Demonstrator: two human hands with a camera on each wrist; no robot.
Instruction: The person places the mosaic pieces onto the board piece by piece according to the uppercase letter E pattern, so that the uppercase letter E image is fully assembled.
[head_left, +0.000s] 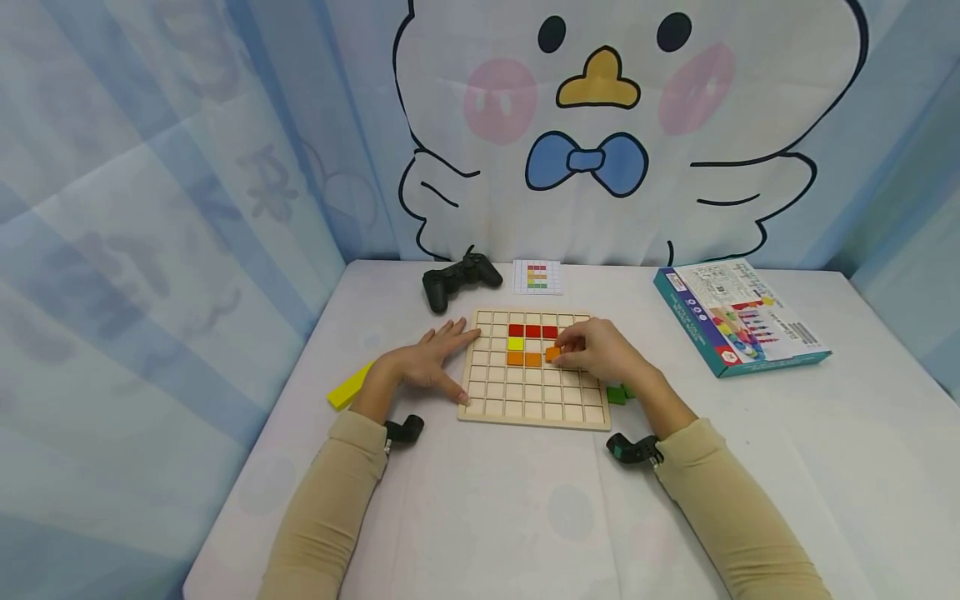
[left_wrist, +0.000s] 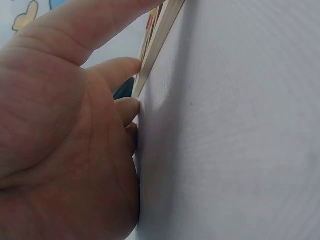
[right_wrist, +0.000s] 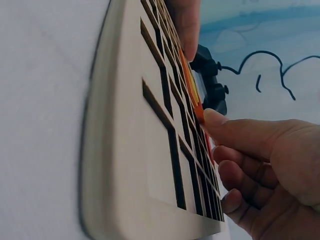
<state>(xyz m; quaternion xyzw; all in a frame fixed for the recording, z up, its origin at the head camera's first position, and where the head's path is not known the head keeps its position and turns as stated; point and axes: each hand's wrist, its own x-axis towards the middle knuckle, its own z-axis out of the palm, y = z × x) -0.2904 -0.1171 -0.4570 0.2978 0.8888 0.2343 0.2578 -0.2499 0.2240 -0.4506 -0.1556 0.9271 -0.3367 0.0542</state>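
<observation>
**Orange block (head_left: 552,355) held at a row's right end**

The right hand (head_left: 600,346) pinches the block between thumb and fingers at the gridded board (head_left: 525,423), just right of two orange blocks (head_left: 533,360) and nearer than the red blocks (head_left: 532,332). The left hand (head_left: 423,363) lies with fingers spread wide, thumb and forefinger touching the board's left edge, perhaps steadying it. The step in hand looks like setting a third orange piece into that row; whether it is seated, the views do not settle. The next move probably calls for squaring it to its cell and loosening the pinch without nudging its neighbours.
</observation>
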